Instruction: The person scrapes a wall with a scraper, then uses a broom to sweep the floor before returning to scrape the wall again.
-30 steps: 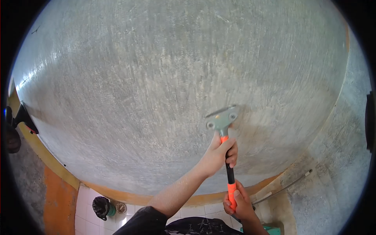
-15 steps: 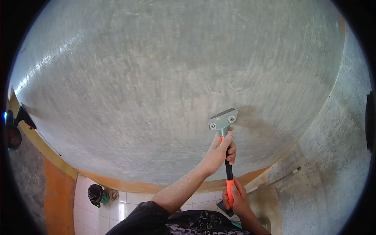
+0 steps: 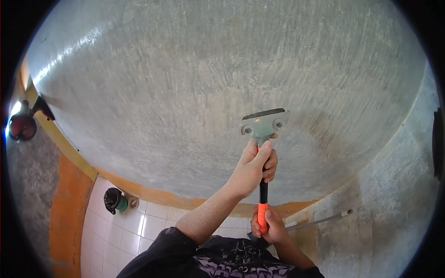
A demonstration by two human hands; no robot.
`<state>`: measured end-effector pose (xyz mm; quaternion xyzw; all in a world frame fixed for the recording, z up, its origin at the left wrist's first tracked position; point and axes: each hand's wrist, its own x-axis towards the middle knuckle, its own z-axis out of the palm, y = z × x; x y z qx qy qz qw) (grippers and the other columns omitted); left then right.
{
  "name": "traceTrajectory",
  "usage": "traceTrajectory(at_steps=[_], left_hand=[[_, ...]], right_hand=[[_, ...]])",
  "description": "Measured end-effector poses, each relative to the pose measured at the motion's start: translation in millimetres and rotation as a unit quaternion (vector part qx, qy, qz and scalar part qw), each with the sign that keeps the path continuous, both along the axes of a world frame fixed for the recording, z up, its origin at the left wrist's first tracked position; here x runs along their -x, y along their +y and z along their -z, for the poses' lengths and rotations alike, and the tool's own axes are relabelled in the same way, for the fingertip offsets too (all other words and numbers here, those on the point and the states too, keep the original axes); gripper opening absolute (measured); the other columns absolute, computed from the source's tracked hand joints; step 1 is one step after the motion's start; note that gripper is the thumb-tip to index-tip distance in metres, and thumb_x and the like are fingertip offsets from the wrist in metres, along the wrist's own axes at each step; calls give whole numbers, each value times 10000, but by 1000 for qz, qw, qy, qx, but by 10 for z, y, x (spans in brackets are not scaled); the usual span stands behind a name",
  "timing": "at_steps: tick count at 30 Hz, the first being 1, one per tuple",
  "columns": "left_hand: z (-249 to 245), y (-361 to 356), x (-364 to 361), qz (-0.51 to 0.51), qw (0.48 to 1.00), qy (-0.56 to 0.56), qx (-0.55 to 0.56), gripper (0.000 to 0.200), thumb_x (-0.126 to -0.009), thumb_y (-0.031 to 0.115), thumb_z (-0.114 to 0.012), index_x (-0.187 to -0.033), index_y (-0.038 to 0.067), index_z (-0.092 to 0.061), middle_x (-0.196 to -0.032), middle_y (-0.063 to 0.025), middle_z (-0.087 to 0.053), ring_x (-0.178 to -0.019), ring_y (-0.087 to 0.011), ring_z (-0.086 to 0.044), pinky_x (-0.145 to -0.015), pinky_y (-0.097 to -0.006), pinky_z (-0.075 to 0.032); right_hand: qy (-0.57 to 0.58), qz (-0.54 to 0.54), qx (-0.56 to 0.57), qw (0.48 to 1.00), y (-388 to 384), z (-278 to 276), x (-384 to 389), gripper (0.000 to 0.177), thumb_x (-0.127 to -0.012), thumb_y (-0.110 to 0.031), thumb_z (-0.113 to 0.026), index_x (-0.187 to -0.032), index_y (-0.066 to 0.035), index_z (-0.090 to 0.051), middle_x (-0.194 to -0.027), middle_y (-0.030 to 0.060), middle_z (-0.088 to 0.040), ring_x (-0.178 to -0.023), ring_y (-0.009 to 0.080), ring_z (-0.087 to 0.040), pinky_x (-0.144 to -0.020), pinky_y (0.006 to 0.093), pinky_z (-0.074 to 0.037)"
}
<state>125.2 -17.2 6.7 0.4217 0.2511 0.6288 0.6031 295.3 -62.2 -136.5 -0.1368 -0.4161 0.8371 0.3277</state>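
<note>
Grip first: our left hand is wrapped tight round the scraper just under its metal head, and our right hand is closed on the orange handle lower down. We judge it a light, stiff tool, best steered two-handed like this. Our left arm reaches high, with the blade seemingly flat against the grey wall.

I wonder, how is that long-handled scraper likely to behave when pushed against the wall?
The scraper is probably stiff: its handle runs straight between the left hand and right hand. Its bolted metal head suggests it is top-heavy. The blade edge seems to meet the wall, so it likely slides rather than digs in.
</note>
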Motion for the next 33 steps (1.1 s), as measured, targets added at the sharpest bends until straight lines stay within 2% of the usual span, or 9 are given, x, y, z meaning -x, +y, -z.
traceTrajectory(at_steps=[2, 5, 8, 11, 14, 19, 26, 33], left_hand=[[-13, 37, 44, -6, 1000, -1, 0, 291, -1079, 341, -377, -1300, 153, -391, -687, 20, -351, -537, -79, -336, -525, -243, -344], [-35, 106, 153, -11, 1000, -23, 4, 278, -1077, 331, -393, -1294, 158, -401, -696, 24, -343, -547, -77, -329, -534, -241, -339], [-88, 170, 273, -27, 999, -39, 11, 276, -1078, 336, -388, -1290, 161, -408, -703, 27, -339, -549, -75, -322, -536, -242, -333], [-176, 196, 417, -63, 996, -60, 16, 274, -1080, 337, -379, -1289, 164, -416, -714, 29, -338, -547, -73, -322, -533, -243, -326], [-234, 173, 566, -59, 996, -66, 1, 276, -1080, 340, -378, -1291, 166, -416, -717, 28, -342, -547, -73, -324, -531, -243, -324], [-237, 164, 751, -17, 995, -94, -16, 440, -1070, 505, -244, -1274, 162, -428, -661, 33, -324, -514, -79, -315, -510, -251, -330], [-289, 188, 829, -33, 997, -74, 4, 420, -1073, 490, -265, -1243, 145, -432, -616, 36, -311, -479, -75, -326, -486, -261, -348], [-428, 192, 862, -31, 998, -58, 0, 411, -1072, 481, -291, -1234, 130, -430, -595, 36, -309, -460, -81, -332, -468, -265, -354]], right_hand=[[-2, -6, -19, 1000, 43, -35, 57, 464, -1035, -450, -448, -1213, -23, -488, -692, 74, -523, -516, 133, -484, -503, 275, -416], [-42, 28, -60, 997, 95, -155, 167, 491, -1025, -478, -451, -1197, -18, -477, -669, 69, -493, -466, 132, -447, -445, 274, -382], [-81, 44, -71, 993, 121, -314, 256, 482, -1036, -466, -433, -1201, -16, -484, -637, 52, -476, -434, 106, -411, -411, 253, -344], [-115, 51, -97, 987, 210, -425, 356, 461, -1053, -441, -409, -1240, -29, -501, -649, 45, -496, -463, 90, -427, -436, 235, -350], [-106, 59, -105, 987, 194, -515, 496, 439, -1058, -423, -402, -1267, -47, -489, -629, 36, -478, -451, 84, -404, -426, 233, -337], [-99, 46, -78, 991, 122, -573, 571, 475, -1053, -457, -383, -1264, -44, -487, -579, 35, -425, -402, 88, -345, -390, 245, -289], [-108, 59, -60, 991, 39, -671, 663, 481, -1054, -464, -370, -1290, -56, -466, -562, 40, -405, -388, 94, -310, -392, 253, -280], [-87, 57, -44, 994, -56, -802, 731, 471, -1063, -431, -348, -1297, -40, -467, -557, 27, -407, -406, 86, -337, -401, 241, -291]])
